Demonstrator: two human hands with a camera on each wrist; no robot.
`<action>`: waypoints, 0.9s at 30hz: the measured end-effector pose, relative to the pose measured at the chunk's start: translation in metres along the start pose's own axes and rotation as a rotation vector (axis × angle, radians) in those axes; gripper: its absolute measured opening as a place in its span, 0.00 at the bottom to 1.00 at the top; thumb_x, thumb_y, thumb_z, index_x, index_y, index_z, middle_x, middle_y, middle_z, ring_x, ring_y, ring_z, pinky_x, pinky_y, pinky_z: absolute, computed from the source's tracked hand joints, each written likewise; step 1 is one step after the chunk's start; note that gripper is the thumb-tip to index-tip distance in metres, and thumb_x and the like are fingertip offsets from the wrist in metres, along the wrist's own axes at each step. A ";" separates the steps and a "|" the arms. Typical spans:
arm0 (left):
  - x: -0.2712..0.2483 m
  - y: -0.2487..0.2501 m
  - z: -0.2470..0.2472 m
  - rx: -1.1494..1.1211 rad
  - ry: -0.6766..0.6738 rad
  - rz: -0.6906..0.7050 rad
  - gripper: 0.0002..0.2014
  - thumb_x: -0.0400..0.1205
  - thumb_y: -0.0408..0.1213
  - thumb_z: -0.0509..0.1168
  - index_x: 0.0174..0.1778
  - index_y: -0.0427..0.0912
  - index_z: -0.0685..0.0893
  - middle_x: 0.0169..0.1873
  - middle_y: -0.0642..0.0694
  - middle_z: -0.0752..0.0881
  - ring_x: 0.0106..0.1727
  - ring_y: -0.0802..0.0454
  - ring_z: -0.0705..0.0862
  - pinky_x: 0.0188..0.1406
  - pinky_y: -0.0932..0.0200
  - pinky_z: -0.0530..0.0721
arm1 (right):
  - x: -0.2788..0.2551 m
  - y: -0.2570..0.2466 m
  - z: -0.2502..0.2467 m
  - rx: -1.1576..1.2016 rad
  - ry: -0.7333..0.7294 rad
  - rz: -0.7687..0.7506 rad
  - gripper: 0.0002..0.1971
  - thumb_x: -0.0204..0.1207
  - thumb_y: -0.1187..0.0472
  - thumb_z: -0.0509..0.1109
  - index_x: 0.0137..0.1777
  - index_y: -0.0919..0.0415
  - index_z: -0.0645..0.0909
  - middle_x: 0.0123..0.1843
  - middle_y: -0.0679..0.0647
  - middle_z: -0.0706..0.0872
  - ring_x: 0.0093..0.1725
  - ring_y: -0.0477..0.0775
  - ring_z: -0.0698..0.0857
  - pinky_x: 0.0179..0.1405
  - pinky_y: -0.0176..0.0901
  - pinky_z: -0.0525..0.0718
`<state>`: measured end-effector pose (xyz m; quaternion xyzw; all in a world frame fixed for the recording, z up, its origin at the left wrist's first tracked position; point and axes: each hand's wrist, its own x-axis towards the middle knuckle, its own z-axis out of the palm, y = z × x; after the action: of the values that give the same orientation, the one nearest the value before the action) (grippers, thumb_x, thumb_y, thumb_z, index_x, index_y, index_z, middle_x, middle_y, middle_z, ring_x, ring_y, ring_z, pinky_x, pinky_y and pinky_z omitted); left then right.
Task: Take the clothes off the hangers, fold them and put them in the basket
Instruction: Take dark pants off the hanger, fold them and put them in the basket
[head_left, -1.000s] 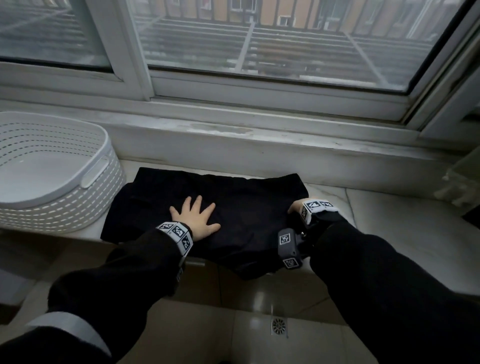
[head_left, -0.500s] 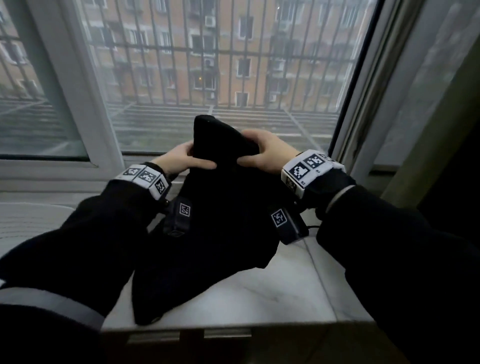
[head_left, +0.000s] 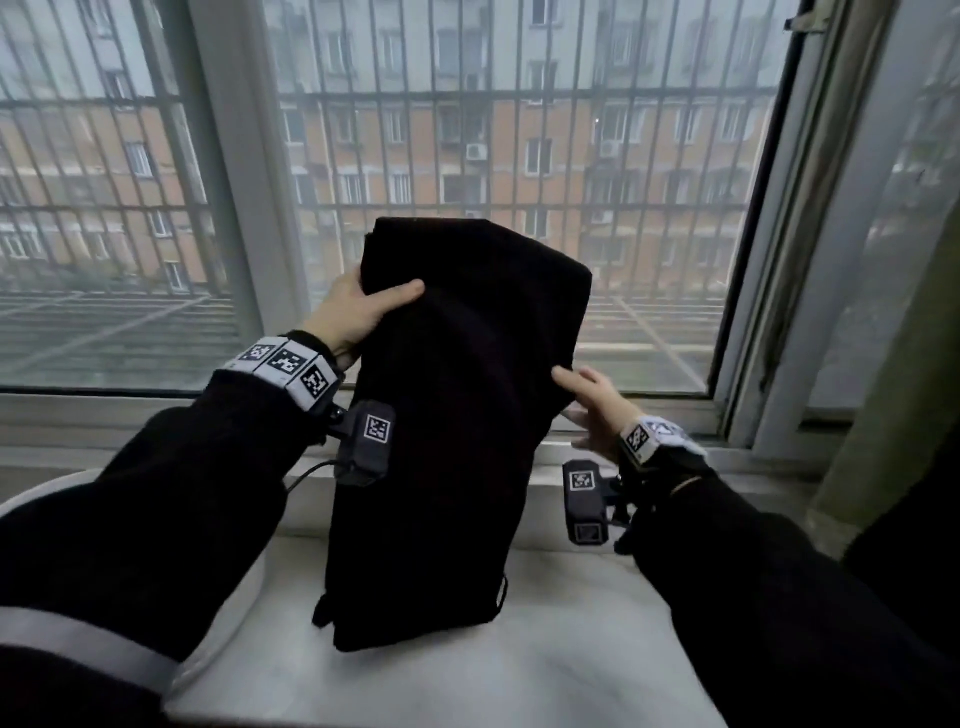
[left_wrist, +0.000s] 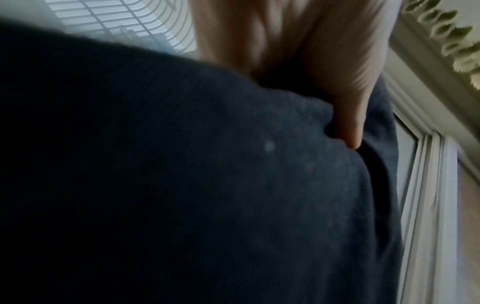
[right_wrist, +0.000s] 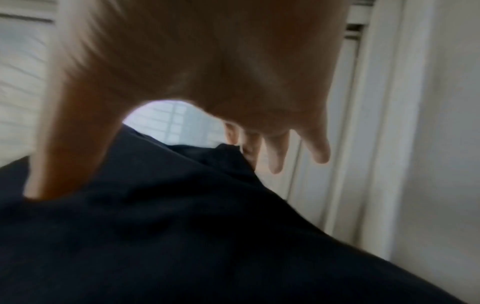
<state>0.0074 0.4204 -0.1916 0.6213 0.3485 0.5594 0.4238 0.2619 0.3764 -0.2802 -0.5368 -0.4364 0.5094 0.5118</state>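
Black garment (head_left: 457, 426) lifted higher than half a second ago, now hanging long against the window (head_left: 649, 208)

Held upright over the pale sill (head_left: 571, 649), lower hem just touching it, open sill to the right. Left hand (head_left: 358, 312) gripping the top left edge, thumb pinched across the front; right hand (head_left: 592, 410) dropped from the top to the right edge, fingers spread and loose, thumb touching cloth. Window frame close on the far right; white basket (head_left: 47, 491) rim barely showing behind the left sleeve, near left
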 end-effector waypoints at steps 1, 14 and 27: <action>-0.002 0.005 -0.003 -0.008 0.006 0.003 0.10 0.78 0.31 0.68 0.54 0.41 0.81 0.46 0.47 0.86 0.47 0.53 0.86 0.47 0.63 0.87 | 0.005 0.017 0.009 0.038 -0.083 0.021 0.71 0.24 0.33 0.83 0.77 0.42 0.62 0.74 0.43 0.75 0.71 0.51 0.73 0.65 0.67 0.62; -0.023 0.015 -0.067 -0.205 0.267 -0.095 0.07 0.81 0.38 0.64 0.54 0.44 0.81 0.51 0.42 0.86 0.44 0.51 0.89 0.44 0.55 0.89 | 0.015 0.049 0.104 0.198 -0.258 0.110 0.36 0.54 0.51 0.83 0.63 0.66 0.82 0.58 0.63 0.88 0.57 0.61 0.88 0.66 0.55 0.82; -0.115 -0.121 -0.059 -0.239 0.099 -0.609 0.12 0.81 0.32 0.61 0.58 0.32 0.82 0.47 0.41 0.91 0.43 0.49 0.91 0.44 0.57 0.90 | 0.016 0.029 0.088 -0.279 0.117 0.001 0.35 0.70 0.43 0.73 0.68 0.70 0.77 0.62 0.62 0.84 0.60 0.62 0.84 0.65 0.49 0.80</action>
<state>-0.0614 0.3724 -0.3473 0.4066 0.4702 0.4733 0.6241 0.1750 0.3982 -0.3069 -0.6315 -0.4722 0.4119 0.4567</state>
